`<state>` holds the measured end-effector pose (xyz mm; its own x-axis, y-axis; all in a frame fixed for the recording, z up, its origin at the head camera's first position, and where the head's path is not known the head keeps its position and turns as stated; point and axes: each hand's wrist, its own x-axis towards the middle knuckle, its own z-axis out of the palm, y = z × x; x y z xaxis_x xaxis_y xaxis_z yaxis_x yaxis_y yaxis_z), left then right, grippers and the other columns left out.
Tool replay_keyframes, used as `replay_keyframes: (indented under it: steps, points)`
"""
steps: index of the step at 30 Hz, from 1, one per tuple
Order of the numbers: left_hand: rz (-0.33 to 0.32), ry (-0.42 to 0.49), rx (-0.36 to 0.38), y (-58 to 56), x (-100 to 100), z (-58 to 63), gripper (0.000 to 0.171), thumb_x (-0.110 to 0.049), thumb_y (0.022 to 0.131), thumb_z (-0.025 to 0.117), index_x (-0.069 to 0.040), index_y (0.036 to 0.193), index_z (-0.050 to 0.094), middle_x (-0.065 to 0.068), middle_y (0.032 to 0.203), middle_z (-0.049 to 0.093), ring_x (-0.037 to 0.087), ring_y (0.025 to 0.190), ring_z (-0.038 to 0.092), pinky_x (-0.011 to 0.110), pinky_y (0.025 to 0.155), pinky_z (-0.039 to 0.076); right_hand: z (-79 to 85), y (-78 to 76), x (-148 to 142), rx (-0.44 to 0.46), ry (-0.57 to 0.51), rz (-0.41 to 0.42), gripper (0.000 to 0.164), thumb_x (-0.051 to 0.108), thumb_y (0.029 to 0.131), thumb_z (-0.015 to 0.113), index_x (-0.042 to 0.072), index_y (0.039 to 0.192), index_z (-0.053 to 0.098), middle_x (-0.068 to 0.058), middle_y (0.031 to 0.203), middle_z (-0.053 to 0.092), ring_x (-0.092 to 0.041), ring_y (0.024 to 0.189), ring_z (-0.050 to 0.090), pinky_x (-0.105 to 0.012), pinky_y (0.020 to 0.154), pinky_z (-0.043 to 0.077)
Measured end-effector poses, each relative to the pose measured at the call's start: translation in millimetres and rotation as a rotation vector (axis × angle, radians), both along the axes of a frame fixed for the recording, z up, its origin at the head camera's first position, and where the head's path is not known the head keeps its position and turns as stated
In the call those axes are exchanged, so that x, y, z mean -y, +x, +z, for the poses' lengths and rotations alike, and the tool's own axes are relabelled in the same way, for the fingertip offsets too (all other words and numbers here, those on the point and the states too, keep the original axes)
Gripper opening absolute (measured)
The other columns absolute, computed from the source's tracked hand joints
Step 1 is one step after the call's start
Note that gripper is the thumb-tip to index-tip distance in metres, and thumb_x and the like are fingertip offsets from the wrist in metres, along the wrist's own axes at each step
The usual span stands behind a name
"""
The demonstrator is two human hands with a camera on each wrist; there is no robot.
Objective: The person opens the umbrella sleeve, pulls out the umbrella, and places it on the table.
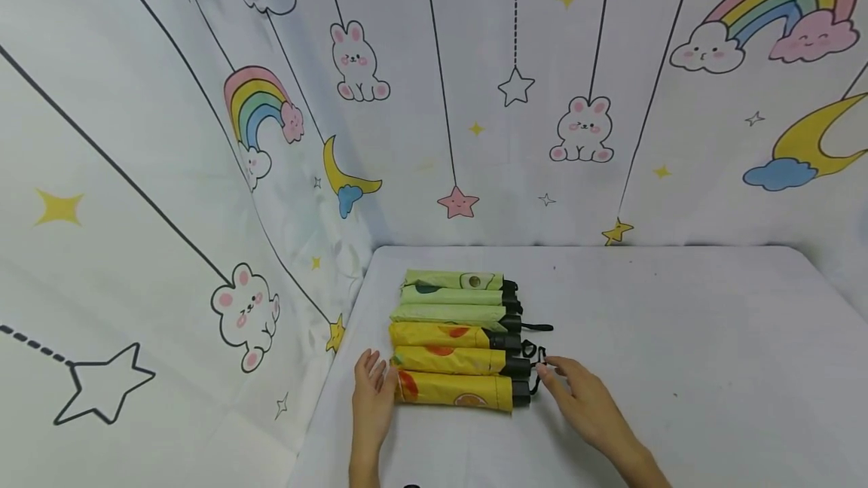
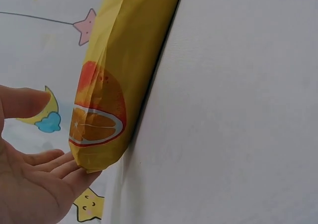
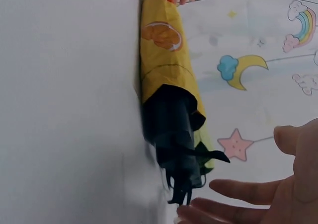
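Three yellow folded umbrellas with fruit prints lie side by side: the nearest umbrella [image 1: 447, 390], a middle one [image 1: 461, 361] and a far one [image 1: 434, 335]. Behind them lie three light green umbrellas [image 1: 447, 313], the rearmost with an avocado print. All handles point right. My left hand [image 1: 373, 394] is at the left end of the nearest yellow umbrella, fingers extended; in the left wrist view its fingertips are right at the sleeve's end. My right hand [image 1: 586, 401] is beside the black handles [image 3: 171, 119], thumb and fingers spread apart, fingertips close to the wrist straps [image 3: 181, 186].
The umbrellas lie on a white-covered table [image 1: 678, 322], toward its left side. A white backdrop [image 1: 420, 134] printed with rabbits, stars and rainbows rises behind and on the left. A small dark object [image 1: 411, 486] shows at the bottom edge.
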<state>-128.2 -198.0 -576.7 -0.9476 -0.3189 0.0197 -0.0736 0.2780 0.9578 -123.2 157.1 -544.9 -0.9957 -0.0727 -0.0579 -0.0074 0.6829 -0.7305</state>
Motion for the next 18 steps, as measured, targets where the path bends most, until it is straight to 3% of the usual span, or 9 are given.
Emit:
replay_keyframes:
  steps: [5, 10, 14, 18]
  points:
    - [0.032, 0.057, -0.025, 2.4, -3.0, -1.6, 0.069, -0.010, 0.105, 0.063, 0.003, 0.159, 0.023, 0.030, 0.159, 0.037, 0.045, 0.140, 0.051, 0.053, 0.112, 0.044, -2.3, 0.3, 8.3, -0.012, -0.061, -0.017, 0.070, 0.064, 0.105, 0.047, 0.006, 0.142, 0.062, -0.014, 0.137, 0.066, -0.035, 0.121, 0.066, -0.053, 0.098, 0.056]
    - [0.062, 0.132, -0.048, 3.2, -2.8, -1.9, 0.068, -0.001, 0.103, 0.063, 0.003, 0.158, 0.025, 0.029, 0.158, 0.039, 0.043, 0.137, 0.054, 0.040, 0.106, 0.052, -6.5, -1.0, 15.0, -0.030, -0.070, -0.035, 0.056, 0.053, 0.100, 0.066, 0.007, 0.131, 0.070, -0.009, 0.124, 0.073, -0.024, 0.106, 0.072, -0.044, 0.090, 0.061]
    - [0.072, 0.143, -0.067, 3.1, -3.1, -1.7, 0.066, 0.001, 0.102, 0.063, 0.004, 0.157, 0.026, 0.029, 0.155, 0.042, 0.043, 0.136, 0.055, 0.033, 0.101, 0.055, -13.9, -3.3, 18.5, -0.022, -0.070, -0.054, 0.046, 0.043, 0.094, 0.078, 0.009, 0.125, 0.073, -0.003, 0.110, 0.076, -0.014, 0.091, 0.073, -0.036, 0.082, 0.062]
    - [0.094, 0.164, -0.084, 3.7, -5.1, -0.5, 0.064, 0.005, 0.100, 0.063, 0.006, 0.154, 0.028, 0.031, 0.152, 0.044, 0.045, 0.135, 0.055, 0.030, 0.099, 0.056, -22.1, -4.4, 20.7, -0.029, -0.052, -0.058, 0.038, 0.037, 0.091, 0.082, 0.011, 0.118, 0.075, 0.001, 0.104, 0.075, -0.010, 0.087, 0.071, -0.034, 0.080, 0.061]
